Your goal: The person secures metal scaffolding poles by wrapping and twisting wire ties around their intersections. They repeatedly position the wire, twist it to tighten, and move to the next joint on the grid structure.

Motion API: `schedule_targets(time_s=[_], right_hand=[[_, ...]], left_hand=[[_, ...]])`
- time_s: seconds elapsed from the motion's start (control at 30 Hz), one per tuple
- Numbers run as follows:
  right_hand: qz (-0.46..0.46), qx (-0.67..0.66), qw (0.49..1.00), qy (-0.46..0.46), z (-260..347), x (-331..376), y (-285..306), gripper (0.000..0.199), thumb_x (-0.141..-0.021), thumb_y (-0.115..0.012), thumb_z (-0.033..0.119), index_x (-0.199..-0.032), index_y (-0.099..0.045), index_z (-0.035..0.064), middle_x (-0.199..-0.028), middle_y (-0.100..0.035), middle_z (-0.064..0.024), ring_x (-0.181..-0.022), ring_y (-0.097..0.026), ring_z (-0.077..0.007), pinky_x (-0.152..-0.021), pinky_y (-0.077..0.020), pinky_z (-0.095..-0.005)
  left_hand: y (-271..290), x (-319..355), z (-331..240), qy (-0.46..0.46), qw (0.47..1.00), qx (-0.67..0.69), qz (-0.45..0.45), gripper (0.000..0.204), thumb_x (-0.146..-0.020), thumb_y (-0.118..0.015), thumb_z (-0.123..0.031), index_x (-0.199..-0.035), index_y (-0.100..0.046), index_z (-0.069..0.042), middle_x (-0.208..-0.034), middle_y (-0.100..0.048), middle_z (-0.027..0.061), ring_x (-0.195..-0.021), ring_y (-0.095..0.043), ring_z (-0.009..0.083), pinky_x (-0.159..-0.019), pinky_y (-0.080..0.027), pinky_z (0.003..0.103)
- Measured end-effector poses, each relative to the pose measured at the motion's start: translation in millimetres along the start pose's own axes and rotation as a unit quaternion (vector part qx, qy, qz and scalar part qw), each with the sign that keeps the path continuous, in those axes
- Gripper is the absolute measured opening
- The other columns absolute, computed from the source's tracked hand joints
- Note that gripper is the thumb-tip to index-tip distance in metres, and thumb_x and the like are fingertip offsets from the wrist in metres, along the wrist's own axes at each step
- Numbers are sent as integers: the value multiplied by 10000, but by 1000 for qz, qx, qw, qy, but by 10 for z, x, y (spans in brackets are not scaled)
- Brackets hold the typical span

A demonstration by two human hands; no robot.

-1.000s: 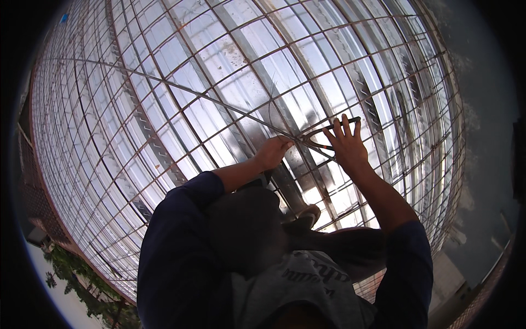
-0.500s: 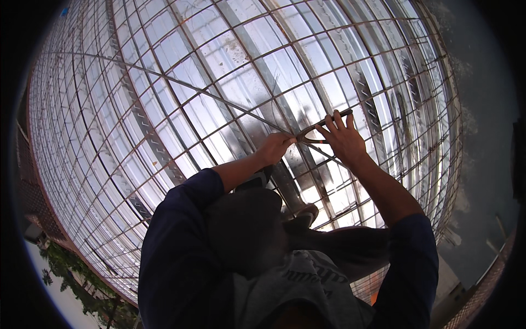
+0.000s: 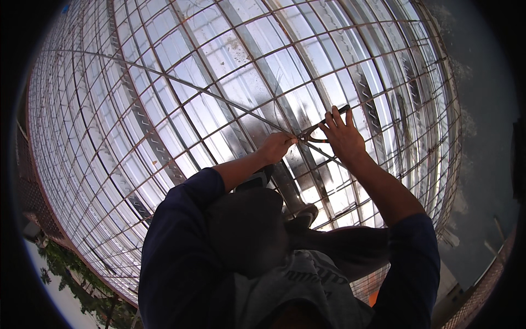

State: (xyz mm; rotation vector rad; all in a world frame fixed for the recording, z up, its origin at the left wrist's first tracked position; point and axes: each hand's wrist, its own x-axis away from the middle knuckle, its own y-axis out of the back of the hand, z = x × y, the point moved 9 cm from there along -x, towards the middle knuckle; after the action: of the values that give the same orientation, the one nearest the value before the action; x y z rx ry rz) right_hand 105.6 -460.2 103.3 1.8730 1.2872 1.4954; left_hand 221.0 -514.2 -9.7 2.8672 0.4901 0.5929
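Your right hand (image 3: 344,138) is clenched round a dark hooked tool (image 3: 323,127); the handle runs up past your fingers and the tip points left, toward a crossing of the mesh (image 3: 164,109). Your left hand (image 3: 276,147) is closed at that same crossing, just beside the tool's tip, and seems to pinch a thin wire there, though the wire itself is too fine to make out. That joint, between your two hands, is where the work sits.

To tie it well, I judge you should keep the left hand pinned on the crossing so the bars do not slide, and turn the tool from the wrist rather than the arm. Pull lightly as you twist, so the tie draws snug. Stop once it bites, since over-twisting would likely snap thin wire. Keep the tip clear of your left fingertips, which lie very close.

Outward from the hands: one tool, two hands, both your own, and no other person in view. One long diagonal bar (image 3: 181,85) crosses the mesh up to the left. The mesh is one continuous grid; its bars are too many to count. Under it lies one ribbed metal deck (image 3: 257,49). One shoe (image 3: 303,215) shows below the hands.
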Motion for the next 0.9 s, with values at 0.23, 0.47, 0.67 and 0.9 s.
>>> schedule_targets(time_s=[0.23,0.47,0.67,0.9], right_hand=[[22,-43,999,-10,-35,41,-50,487,-887,-536,252,-1349,-437,134,-1350,-423,-132,-1331,-310,-328,-1047,-256,-575],[23,-53,998,-14,-34,17,-36,453,-893,-528,209,-1338,-475,143,-1330,-441,-137,-1243,-392,-325,-993,-309,-523],[17,-41,999,-12,-20,8,-48,394,-861,-547,197,-1244,-552,106,-1220,-522,-110,-1147,-458,-277,-943,-330,-483],[71,4,997,-35,20,-99,35,249,-848,-538,230,-924,-651,22,-909,-644,-131,-862,-631,-271,-791,-454,-508]], left_hand=[[-6,-15,-8,47,998,-18,34,335,-923,-542,-319,-1027,-658,-23,-944,-645,208,-928,-610,373,-803,-463,428],[0,-21,7,13,1000,-23,13,332,-919,-547,-319,-1030,-660,-27,-954,-644,208,-928,-612,373,-800,-467,426],[-6,-23,9,23,999,-15,19,329,-918,-544,-314,-1032,-659,-28,-964,-643,203,-935,-610,373,-800,-466,427],[46,-28,-18,-18,999,-30,-26,302,-924,-532,-290,-970,-657,-18,-912,-623,188,-893,-597,382,-784,-456,442]])
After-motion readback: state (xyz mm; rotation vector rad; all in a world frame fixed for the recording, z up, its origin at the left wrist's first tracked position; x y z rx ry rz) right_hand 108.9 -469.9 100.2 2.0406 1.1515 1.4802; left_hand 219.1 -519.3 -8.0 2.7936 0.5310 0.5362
